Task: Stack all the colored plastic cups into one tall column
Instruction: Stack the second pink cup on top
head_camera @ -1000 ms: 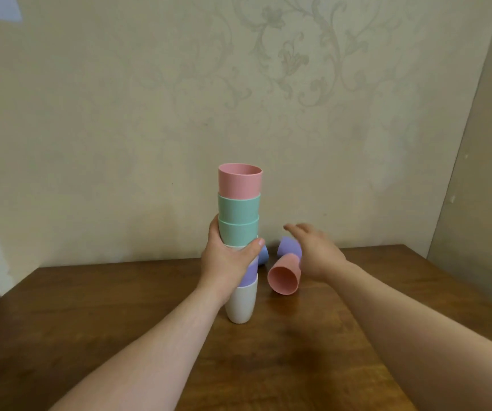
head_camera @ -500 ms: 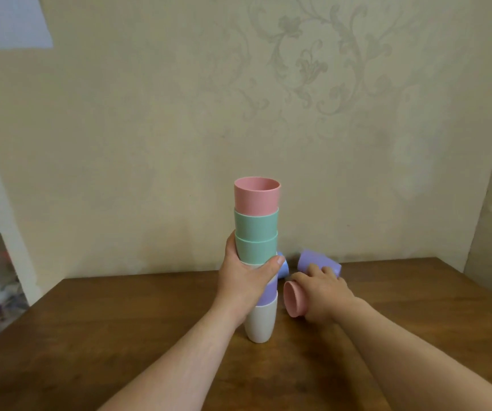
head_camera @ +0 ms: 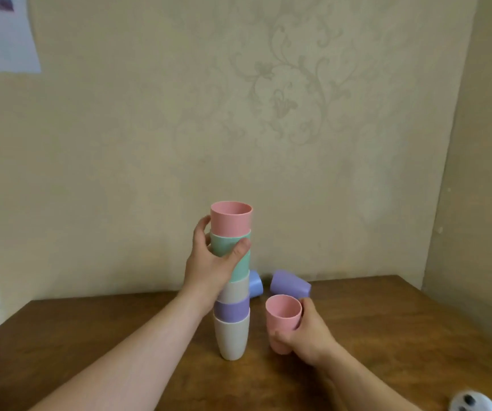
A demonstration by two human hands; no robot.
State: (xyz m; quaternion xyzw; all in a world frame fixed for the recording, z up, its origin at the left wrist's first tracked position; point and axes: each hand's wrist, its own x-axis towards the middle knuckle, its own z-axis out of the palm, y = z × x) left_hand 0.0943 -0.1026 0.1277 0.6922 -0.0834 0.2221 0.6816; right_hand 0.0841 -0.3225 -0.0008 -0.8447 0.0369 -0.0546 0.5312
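Observation:
A column of nested cups (head_camera: 232,336) stands on the wooden table (head_camera: 387,336): white at the bottom, then purple, white, two green and a pink one on top. My left hand (head_camera: 212,265) grips the column around the green cups. To the right of the column my right hand (head_camera: 307,336) holds a loose pink cup (head_camera: 283,315) upright, mouth up. A purple cup (head_camera: 290,284) and a blue cup (head_camera: 255,283) lie on their sides behind, near the wall.
The table meets a patterned beige wall at the back and a second wall at the right. A sheet of paper (head_camera: 1,37) hangs at the upper left. A white object (head_camera: 472,403) shows at the bottom right edge.
My left hand slid up the column from the lower cups to the green ones. My right hand closed on the lying pink cup and turned it upright.

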